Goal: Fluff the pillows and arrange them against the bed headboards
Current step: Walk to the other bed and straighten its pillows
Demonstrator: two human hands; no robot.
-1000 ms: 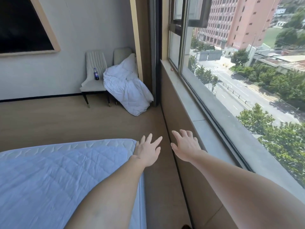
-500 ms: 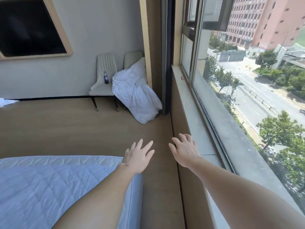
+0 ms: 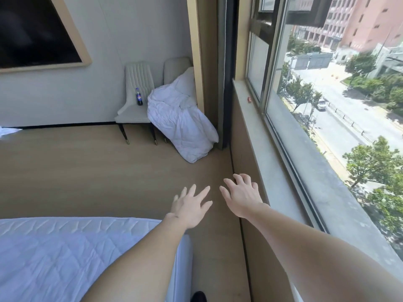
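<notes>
i have both arms stretched out ahead of me over the wooden floor, in the gap between the bed and the wall under the window. my left hand is past the bed's far corner, palm down, fingers spread wide and straight, holding nothing. my right hand is just beside it, close to the panel below the window sill, fingers also spread with the tips slightly bent, holding nothing. the two hands are near each other but apart

the bed at lower left shows only its quilted white cover. i can't make out a headboard from here. in the far corner two pale chairs stand side by side against the wall. a heap of white bedding is slumped over the chair nearer the window and spills down to the floor; a pillow seems to sit at the top of the heap against the chair back, though i cannot tell for sure. it is well apart from my hands. a dark bottle stands upright on the seat of the other chair. a small red thing lies on the sill
</notes>
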